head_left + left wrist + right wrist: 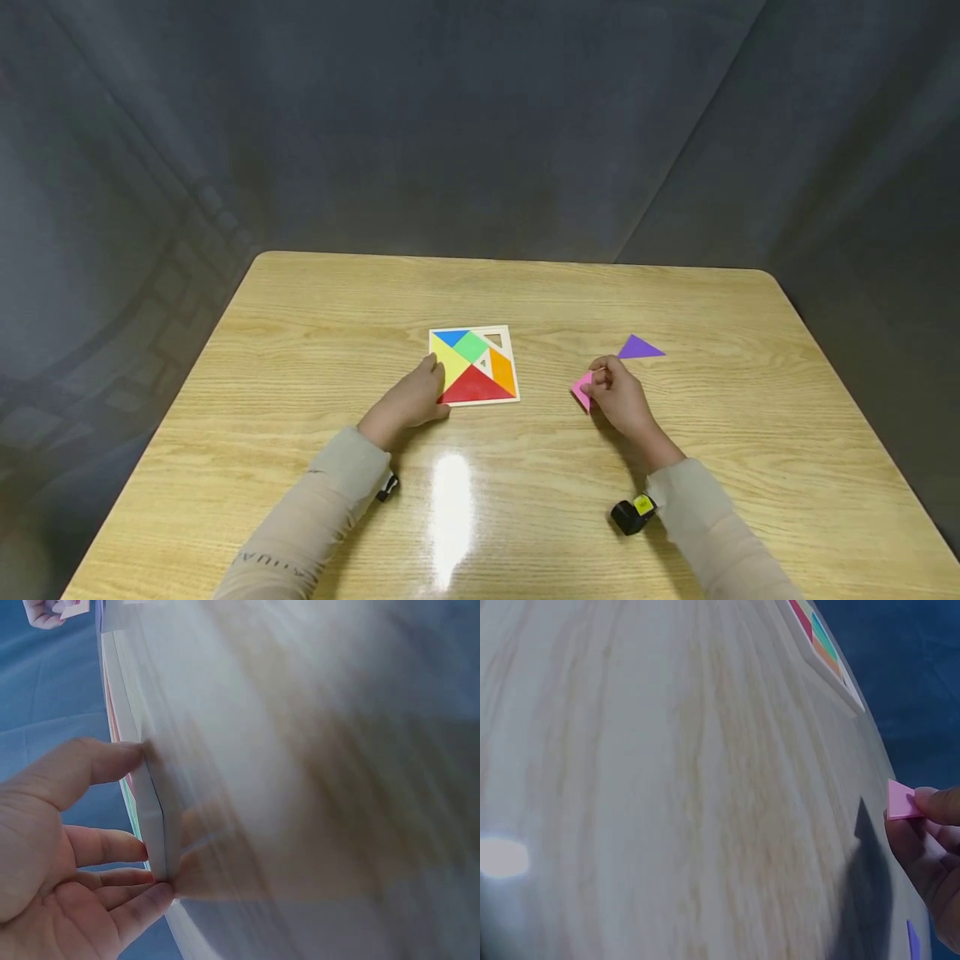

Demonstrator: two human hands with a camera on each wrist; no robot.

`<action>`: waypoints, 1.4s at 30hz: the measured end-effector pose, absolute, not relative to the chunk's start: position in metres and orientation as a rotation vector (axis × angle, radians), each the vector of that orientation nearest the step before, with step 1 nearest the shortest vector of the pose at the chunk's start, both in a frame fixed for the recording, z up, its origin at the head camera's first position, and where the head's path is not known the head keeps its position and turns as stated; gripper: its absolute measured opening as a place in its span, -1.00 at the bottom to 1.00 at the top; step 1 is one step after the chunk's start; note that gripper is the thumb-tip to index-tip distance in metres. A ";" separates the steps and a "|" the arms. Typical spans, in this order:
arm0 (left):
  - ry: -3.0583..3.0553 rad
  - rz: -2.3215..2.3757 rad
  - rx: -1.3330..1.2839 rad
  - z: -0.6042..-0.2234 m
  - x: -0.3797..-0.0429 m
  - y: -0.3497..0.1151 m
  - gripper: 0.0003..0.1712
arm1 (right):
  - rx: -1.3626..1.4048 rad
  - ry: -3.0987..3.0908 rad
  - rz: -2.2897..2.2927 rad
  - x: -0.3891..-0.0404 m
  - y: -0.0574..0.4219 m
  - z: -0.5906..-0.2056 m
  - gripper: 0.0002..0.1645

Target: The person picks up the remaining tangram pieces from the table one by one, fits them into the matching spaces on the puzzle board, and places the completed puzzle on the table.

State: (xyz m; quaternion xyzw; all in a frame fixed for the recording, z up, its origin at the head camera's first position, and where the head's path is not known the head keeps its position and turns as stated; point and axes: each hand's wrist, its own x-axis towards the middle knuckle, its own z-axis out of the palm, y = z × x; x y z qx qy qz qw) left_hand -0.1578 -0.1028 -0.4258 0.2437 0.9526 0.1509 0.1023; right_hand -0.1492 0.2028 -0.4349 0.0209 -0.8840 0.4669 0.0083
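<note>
A square tangram tray [513, 367] with a pale frame lies flat on the table. In it sit yellow, red, blue, green and orange pieces, and two openings show at its upper right and near its middle. My left hand [410, 398] holds the tray at its near left corner, thumb and fingers against the edges. To the right, my right hand [621, 402] pinches a pink tangram piece [901, 801] between thumb and fingers, above the tabletop with a shadow below. Just beyond this hand lies a purple triangle [640, 347].
The wooden table [337, 308] has rounded far corners, and a dark curtain [450, 125] hangs behind it. A bright glare patch lies on the near tabletop. Each wrist wears a small black camera, the right one [630, 517] with a yellow label.
</note>
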 end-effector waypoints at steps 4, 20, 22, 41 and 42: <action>2.808 0.449 0.707 -0.425 -0.158 -0.103 -0.25 | 0.088 -2.732 1.500 -0.152 0.198 -0.435 -0.70; 2.811 0.439 0.719 -0.426 -0.158 -0.103 -0.27 | 0.064 -2.673 1.613 -0.157 0.180 -0.435 -0.69; 2.812 0.446 0.720 -0.426 -0.158 -0.103 -0.27 | 0.064 -2.669 1.623 -0.158 0.177 -0.435 -0.69; 2.833 0.445 0.739 -0.426 -0.159 -0.102 -0.28 | 0.039 -2.627 1.750 -0.166 0.157 -0.433 -0.66; 2.839 0.444 0.748 -0.426 -0.159 -0.102 -0.29 | 0.028 -2.625 1.763 -0.166 0.156 -0.434 -0.66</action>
